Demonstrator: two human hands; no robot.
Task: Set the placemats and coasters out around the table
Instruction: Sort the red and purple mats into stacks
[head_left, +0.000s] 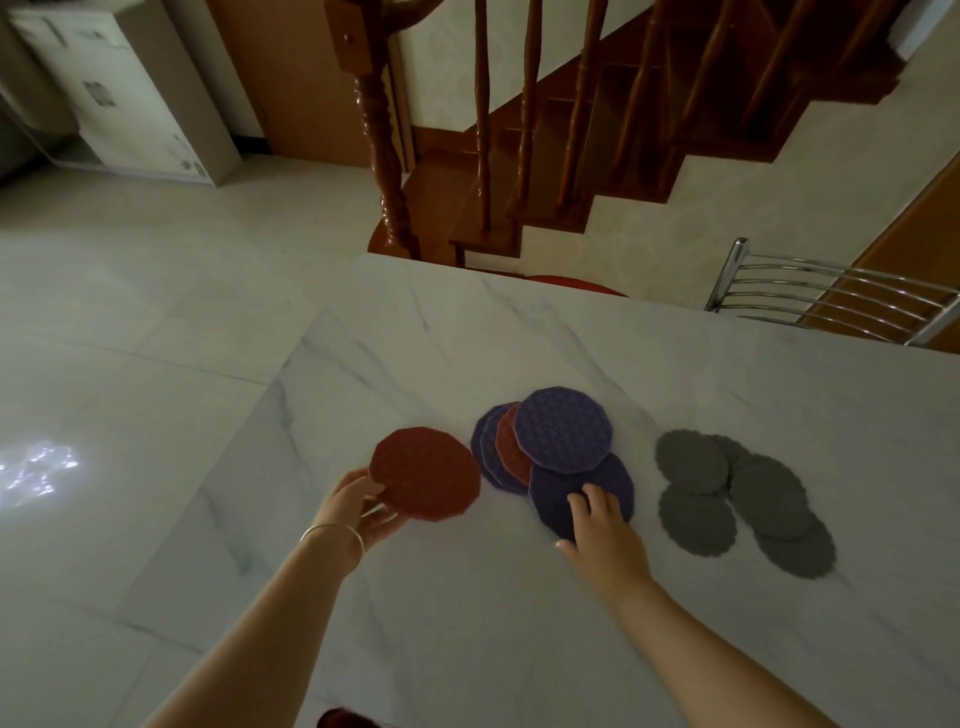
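Left hand (363, 506): fingers pinch the near-left rim of the red placemat (425, 473), apparently lifted off the desk (519, 623).
Right hand (602, 525): fingers lie flat, pressing the near purple placemat (576, 491).
Remaining pile (540, 441): just beyond the right fingers, overlapping.
Grey coasters (748, 501): right of the right fingers, nearer that hand.
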